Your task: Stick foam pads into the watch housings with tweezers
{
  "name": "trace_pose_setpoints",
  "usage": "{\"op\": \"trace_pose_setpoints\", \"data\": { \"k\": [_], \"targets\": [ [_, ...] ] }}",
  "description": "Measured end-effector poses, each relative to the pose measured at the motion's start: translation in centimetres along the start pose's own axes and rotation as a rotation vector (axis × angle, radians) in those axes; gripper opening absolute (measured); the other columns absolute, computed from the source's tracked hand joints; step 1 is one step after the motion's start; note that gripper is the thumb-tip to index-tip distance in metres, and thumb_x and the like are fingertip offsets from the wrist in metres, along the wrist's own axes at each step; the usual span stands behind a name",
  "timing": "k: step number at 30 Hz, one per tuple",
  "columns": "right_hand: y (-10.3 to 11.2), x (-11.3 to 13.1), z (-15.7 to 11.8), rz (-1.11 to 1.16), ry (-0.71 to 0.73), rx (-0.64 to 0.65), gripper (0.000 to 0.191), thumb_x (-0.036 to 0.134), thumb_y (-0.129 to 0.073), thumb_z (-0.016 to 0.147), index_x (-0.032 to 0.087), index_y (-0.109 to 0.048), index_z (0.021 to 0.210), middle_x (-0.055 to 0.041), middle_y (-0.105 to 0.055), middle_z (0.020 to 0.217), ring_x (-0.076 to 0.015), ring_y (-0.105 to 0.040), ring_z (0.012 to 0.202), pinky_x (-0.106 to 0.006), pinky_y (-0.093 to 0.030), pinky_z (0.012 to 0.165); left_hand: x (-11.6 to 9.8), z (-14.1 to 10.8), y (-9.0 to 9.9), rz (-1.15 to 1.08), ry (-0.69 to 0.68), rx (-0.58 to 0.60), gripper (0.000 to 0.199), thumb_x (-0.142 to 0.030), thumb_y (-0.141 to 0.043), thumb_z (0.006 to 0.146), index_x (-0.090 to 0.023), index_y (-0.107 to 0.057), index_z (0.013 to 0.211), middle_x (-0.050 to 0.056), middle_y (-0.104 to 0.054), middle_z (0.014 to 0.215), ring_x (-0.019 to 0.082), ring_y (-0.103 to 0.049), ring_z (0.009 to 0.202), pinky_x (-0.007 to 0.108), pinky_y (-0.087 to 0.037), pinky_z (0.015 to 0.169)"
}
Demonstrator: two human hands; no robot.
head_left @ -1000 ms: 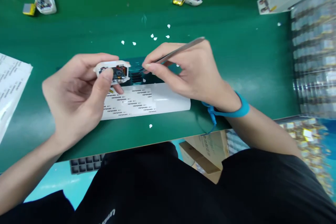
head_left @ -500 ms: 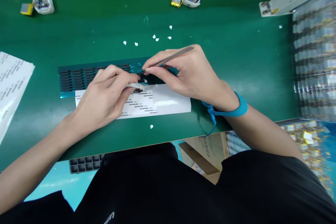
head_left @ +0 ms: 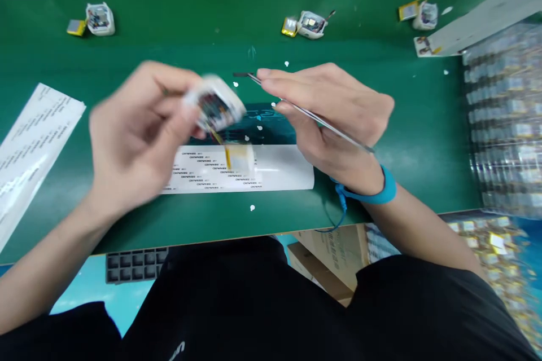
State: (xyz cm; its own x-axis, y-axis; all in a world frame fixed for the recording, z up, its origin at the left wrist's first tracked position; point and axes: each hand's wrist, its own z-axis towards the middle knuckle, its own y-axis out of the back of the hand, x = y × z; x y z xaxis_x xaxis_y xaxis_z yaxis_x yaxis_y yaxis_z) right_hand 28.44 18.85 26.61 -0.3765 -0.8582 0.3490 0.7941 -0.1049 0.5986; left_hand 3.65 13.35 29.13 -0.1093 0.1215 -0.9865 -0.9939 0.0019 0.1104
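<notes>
My left hand [head_left: 131, 135] is closed on a white plastic housing [head_left: 232, 102] with a circuit board inside, slightly blurred by motion. A flat battery [head_left: 242, 158] with a yellow edge dangles from it on wires, over a white printed backing sheet [head_left: 285, 169]. In my right hand [head_left: 342, 110] is a pair of metal tweezers [head_left: 326, 123], slanting up to the left. A small black strip [head_left: 240, 74] is at their tips, just right of and above the housing. Beneath lies a dark blue film sheet [head_left: 275, 134], its left part hidden by my left hand.
Similar housings with batteries lie at the back left [head_left: 100, 20], back middle [head_left: 312, 25] and back right [head_left: 425, 16]. Another printed sheet [head_left: 38, 141] is at left. Clear trays [head_left: 503, 124] are stacked at right. Several small white stickers dot the green table [head_left: 415, 141]. A blue wrist strap [head_left: 383, 189] trails a cord.
My left hand has lifted and turned the housing, so its board and hanging battery now show. My right hand has raised the tweezers off the film, with a black strip at the tips.
</notes>
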Motion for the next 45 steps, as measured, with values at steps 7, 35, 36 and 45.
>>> {"op": "trace_pose_setpoints", "data": {
  "k": [7,35,36,45],
  "targets": [
    [0.1,1.5,-0.5,-0.1,0.168,0.02,0.034,0.011,-0.073,0.102,0.027,-0.076,0.131,-0.004,-0.081,0.127,-0.0213,-0.081,0.098,-0.034,-0.071,0.081,1.9,1.7,0.4,-0.303,0.412,-0.08,0.011,-0.022,-0.079,0.084,-0.017,-0.077,0.074,0.008,-0.076,0.086,0.013,-0.058,0.066,0.027,-0.05,0.058],
    [-0.7,2.8,-1.3,-0.166,0.334,0.173,0.024,0.015,-0.071,0.104,0.027,-0.08,0.122,0.0016,-0.081,0.128,-0.019,-0.08,0.097,-0.031,-0.067,0.067,0.9,-0.6,-1.4,-0.218,0.38,-0.161,0.024,-0.009,-0.08,0.081,-0.02,-0.067,0.063,0.0,-0.071,0.073,0.015,-0.07,0.067,0.032,-0.071,0.07],
    [-0.7,2.8,-1.3,-0.179,0.332,0.176,0.023,0.015,-0.07,0.105,0.027,-0.08,0.121,0.0024,-0.081,0.128,-0.0183,-0.08,0.096,-0.03,-0.067,0.067,0.9,-0.6,-1.5,-0.21,0.373,-0.169,0.023,-0.009,-0.08,0.08,-0.019,-0.067,0.063,0.0,-0.071,0.073,0.015,-0.07,0.066,0.032,-0.071,0.069],
    [-0.4,3.1,-1.4,-0.101,0.146,0.232,0.027,0.021,-0.067,0.108,0.034,-0.076,0.13,0.0053,-0.078,0.132,-0.0176,-0.08,0.097,-0.031,-0.068,0.077,1.4,-1.2,-2.0,-0.163,0.239,-0.204,0.017,-0.014,-0.085,0.086,-0.022,-0.082,0.101,-0.001,-0.082,0.084,0.018,-0.079,0.068,0.033,-0.072,0.07]
  ]
}}
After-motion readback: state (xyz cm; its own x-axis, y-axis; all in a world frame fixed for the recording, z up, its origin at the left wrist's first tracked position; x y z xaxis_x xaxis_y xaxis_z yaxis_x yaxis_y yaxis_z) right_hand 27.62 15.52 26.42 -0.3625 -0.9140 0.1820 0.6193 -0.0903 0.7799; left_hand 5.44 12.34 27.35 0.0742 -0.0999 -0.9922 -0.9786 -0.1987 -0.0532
